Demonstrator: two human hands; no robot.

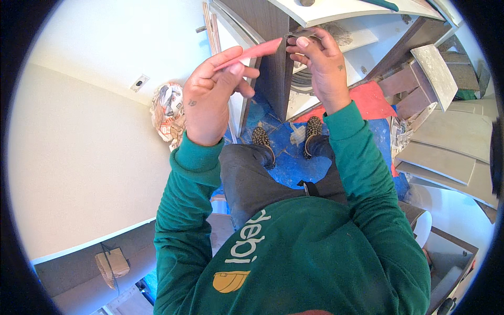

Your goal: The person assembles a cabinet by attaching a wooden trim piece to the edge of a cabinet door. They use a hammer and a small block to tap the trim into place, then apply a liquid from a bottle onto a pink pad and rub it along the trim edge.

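My left hand point(210, 97) is closed around one end of a thin pinkish-red strip point(265, 49), which looks stiff and slants up to the right. Thumb and fingers of my right hand point(328, 71) pinch a small, dark, thin piece point(304, 35) close to the strip's far tip. Whether the two pieces touch I cannot tell. Both hands are raised in front of me, above a dark wood-grain panel point(278, 68) of a cabinet with a curved white top point(346, 11).
A stuffed plastic bag point(169, 110) leans by the left wall, under a wall socket point(139, 83). Blue sheeting point(294, 165) covers the floor at my feet, with a red sheet point(370, 101) beyond. Loose boards point(446, 136) are stacked at the right. A brown block point(113, 265) lies lower left.
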